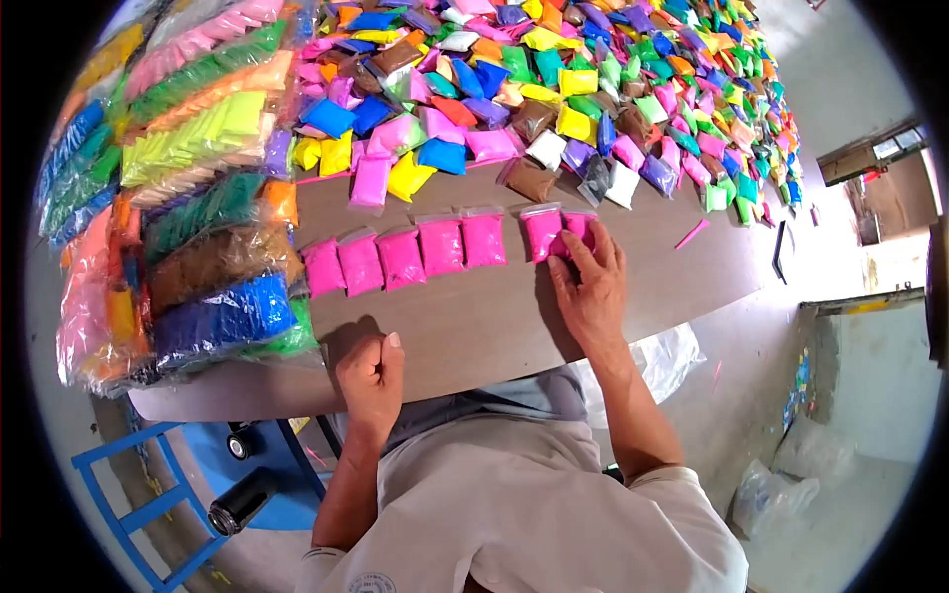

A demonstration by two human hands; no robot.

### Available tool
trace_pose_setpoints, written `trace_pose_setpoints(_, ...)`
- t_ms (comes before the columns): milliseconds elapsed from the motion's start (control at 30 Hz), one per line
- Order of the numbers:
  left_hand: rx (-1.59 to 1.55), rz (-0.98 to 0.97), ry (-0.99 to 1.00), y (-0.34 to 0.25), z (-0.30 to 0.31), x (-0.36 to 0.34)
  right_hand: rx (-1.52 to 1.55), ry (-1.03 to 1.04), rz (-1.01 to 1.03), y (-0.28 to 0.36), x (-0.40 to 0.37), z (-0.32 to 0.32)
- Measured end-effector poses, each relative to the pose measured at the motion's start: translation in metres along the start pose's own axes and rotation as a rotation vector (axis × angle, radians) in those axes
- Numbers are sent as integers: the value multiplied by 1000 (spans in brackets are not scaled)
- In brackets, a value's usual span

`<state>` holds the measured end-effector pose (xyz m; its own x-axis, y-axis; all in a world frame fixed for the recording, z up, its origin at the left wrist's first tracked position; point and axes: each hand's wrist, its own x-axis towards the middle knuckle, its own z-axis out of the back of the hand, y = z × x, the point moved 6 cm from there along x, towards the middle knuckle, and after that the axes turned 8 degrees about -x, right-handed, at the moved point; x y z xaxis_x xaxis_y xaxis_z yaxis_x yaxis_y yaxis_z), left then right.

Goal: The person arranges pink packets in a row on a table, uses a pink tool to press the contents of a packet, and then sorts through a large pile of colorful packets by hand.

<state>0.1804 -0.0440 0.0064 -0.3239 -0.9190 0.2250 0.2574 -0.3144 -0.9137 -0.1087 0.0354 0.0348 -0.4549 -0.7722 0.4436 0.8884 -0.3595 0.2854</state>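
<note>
1. Head view: the right hand is laid, fingers released and flat, on the end pink packet, which closes the row of pink packets on the table.
2. The left hand is clenched into a fist near the table's front edge.

Seven pink packets in one row: five left of the right hand, two at its fingertips. Beyond the hand, loose coloured packets, too many to count.

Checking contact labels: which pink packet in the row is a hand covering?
The rightmost pink packet: fingers of the right hand lie over it, unlike the others.
</note>
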Motion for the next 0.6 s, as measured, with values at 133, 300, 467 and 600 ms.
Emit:
trace_pose_setpoints(133,-24,17,0,4,0,-3,48,7,44,17,5,-6)
trace_pose_setpoints(300,-19,6,8,0,0,-1,63,-24,54,23,9,1)
trace_pose_setpoints(467,69,-3,64,-11,-10,5,35,37,156,27,18,3)
trace_pose_setpoints(600,103,-24,217,-29,-36,12,3,37,192,33,25,0)
